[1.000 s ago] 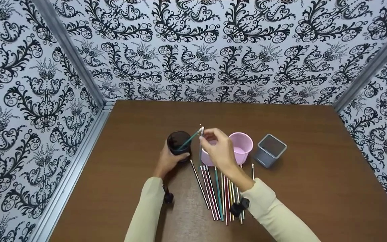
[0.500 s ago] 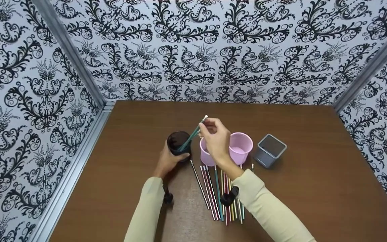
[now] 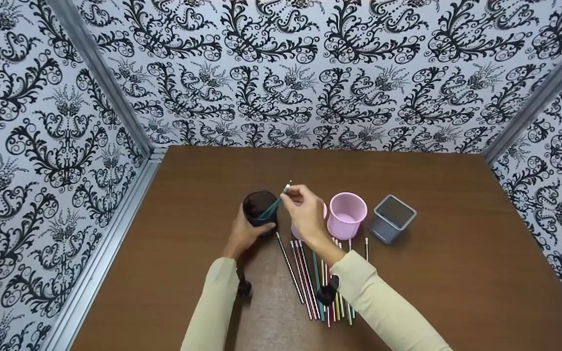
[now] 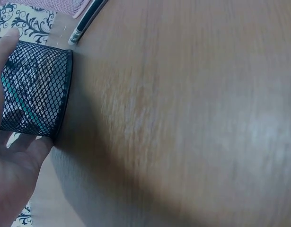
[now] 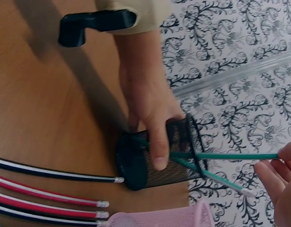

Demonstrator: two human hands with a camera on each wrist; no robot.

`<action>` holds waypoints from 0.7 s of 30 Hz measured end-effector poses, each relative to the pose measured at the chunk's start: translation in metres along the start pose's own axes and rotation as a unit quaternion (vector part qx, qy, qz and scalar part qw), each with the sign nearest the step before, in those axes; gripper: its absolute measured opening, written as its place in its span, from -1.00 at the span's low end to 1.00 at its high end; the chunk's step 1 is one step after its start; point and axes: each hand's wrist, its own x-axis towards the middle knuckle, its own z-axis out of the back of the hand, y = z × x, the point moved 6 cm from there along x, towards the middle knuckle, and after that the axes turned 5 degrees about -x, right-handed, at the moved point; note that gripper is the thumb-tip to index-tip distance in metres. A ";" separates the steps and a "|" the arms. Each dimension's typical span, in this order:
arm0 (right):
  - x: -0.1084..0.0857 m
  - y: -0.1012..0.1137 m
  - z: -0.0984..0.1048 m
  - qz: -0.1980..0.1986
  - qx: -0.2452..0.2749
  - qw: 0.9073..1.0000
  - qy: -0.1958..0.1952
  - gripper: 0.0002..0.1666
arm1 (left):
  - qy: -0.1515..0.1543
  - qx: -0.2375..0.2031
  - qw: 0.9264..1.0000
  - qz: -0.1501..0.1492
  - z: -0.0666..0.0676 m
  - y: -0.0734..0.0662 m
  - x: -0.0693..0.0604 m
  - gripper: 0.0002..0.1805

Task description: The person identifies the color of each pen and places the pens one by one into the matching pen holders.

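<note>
My left hand (image 3: 243, 233) grips a black mesh pencil cup (image 4: 35, 90), its thumb and fingers wrapped around the sides. The cup stands upright on the brown table. My right hand (image 3: 306, 213) pinches a green pencil (image 5: 235, 156) near its eraser end, and the pencil's lower part reaches down inside the cup. A second green pencil (image 5: 226, 181) leans in the same cup, its white eraser sticking out over the rim. In the right wrist view both pencils show through the mesh.
Right of the black cup stand a pink mesh cup (image 3: 297, 231), partly hidden by my right hand, another pink cup (image 3: 343, 231) and a grey square cup (image 3: 387, 231). Several striped and coloured pencils (image 3: 305, 280) lie on the table (image 3: 456, 253) in front, some under my right forearm.
My right hand has brought the green pencil left, raised and tilted it over the black cup, then lowered its end inside. The left hand and cup have stayed put.
</note>
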 end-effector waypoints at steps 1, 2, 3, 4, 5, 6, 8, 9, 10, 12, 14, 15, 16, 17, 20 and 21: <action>-0.001 -0.002 -0.001 0.001 -0.003 1.000 0.003 -0.83 | 0.000 0.001 1.000 -0.001 0.000 0.000 0.000 0.14; -0.001 -0.004 -0.002 0.000 -0.006 1.000 0.006 -0.84 | -0.001 0.001 1.000 -0.004 0.000 0.000 0.000 0.13; -0.002 -0.005 -0.003 -0.002 -0.004 1.000 0.010 -0.84 | -0.002 0.002 1.000 -0.004 0.000 0.000 0.000 0.13; -0.002 -0.007 -0.004 -0.003 0.001 1.000 0.013 -0.83 | -0.003 0.002 1.000 -0.004 0.000 0.000 0.000 0.13; -0.002 -0.008 -0.005 -0.004 0.004 1.000 0.015 -0.83 | -0.004 0.004 1.000 -0.004 0.000 0.000 0.000 0.13; -0.003 -0.009 -0.007 -0.006 0.005 1.000 0.019 -0.84 | -0.004 0.005 1.000 -0.004 0.000 0.000 0.000 0.13; -0.004 -0.012 -0.009 -0.013 0.005 1.000 0.026 -0.83 | -0.005 0.007 1.000 0.000 0.000 0.000 0.000 0.13; -0.004 -0.013 -0.011 -0.016 0.002 0.999 0.029 -0.84 | -0.004 0.007 1.000 0.001 0.000 0.000 0.000 0.12; -0.005 -0.015 -0.012 -0.018 -0.004 0.999 0.033 -0.84 | -0.005 0.007 1.000 -0.001 0.000 0.000 0.000 0.11; -0.008 -0.018 -0.016 -0.027 -0.015 0.999 0.042 -0.83 | -0.005 0.005 1.000 -0.003 -0.001 0.000 -0.001 0.10; -0.011 -0.022 -0.018 -0.036 -0.027 0.998 0.046 -0.83 | -0.005 0.002 1.000 -0.006 -0.001 -0.001 -0.001 0.09; -0.012 -0.024 -0.019 -0.040 -0.032 0.998 0.047 -0.83 | -0.004 0.000 1.000 -0.009 -0.001 -0.001 -0.001 0.09; -0.014 -0.026 -0.020 -0.045 -0.033 0.997 0.047 -0.83 | -0.003 -0.002 1.000 -0.009 -0.002 -0.001 -0.001 0.09; -0.014 -0.028 -0.020 -0.049 -0.033 0.997 0.047 -0.83 | -0.003 -0.004 1.000 -0.010 -0.002 -0.001 -0.001 0.09; -0.016 -0.031 -0.021 -0.053 -0.030 0.997 0.047 -0.83 | -0.003 -0.007 1.000 -0.011 -0.002 -0.001 0.000 0.08; -0.016 -0.031 -0.021 -0.054 -0.029 0.997 0.047 -0.83 | -0.004 -0.008 1.000 -0.012 -0.002 -0.001 0.000 0.07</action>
